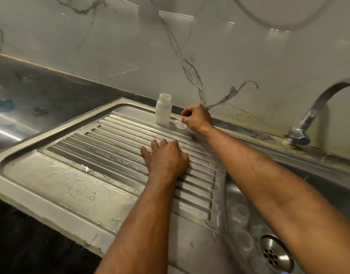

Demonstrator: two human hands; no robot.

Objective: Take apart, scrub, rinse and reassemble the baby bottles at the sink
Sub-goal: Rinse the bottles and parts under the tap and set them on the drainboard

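Left hand (pixel 166 157) lies flat, fingers straight, on the ribbed drainboard (pixel 114 147); right hand (pixel 196 119) pinches a clear nipple (pixel 181 125) beside the upright, capless bottle (pixel 163 111) at the far edge.

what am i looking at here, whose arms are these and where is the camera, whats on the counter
There is no machine here: the one picture comes from a camera worn on a person's head, looking down at their own arms over a steel sink. The left hand lies flat, fingers straight, on the ribbed draining board. The right hand reaches to the back edge, its fingers pinching a small clear bottle part beside an open, upright baby bottle. More clear bottle parts lie in the sink basin near the drain. The tap stands on the right.
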